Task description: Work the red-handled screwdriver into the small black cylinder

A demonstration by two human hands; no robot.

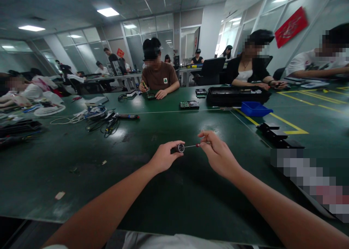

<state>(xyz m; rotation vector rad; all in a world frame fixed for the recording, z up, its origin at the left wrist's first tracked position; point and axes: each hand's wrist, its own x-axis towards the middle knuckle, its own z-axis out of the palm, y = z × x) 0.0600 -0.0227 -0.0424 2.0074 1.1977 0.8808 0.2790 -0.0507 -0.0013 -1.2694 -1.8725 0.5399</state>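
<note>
Over the green table [131, 191], my left hand [165, 156] grips a small dark cylindrical part [181, 148] with a round end facing me, between thumb and fingers. A thin screwdriver [197, 145] with a red section is in my right hand [219, 156], its handle partly hidden by the fingers. The metal shaft points left, and its tip is at or close to the round end of the part; contact cannot be made out.
Cables [107, 121] and a dark pen-like tool [128, 116] lie left. Ahead are a hard drive [189, 104], a long black housing [237, 96] and a blue tray [255, 109]. Black parts [280, 136] lie right. A person in brown [159, 76] works opposite, others at the right.
</note>
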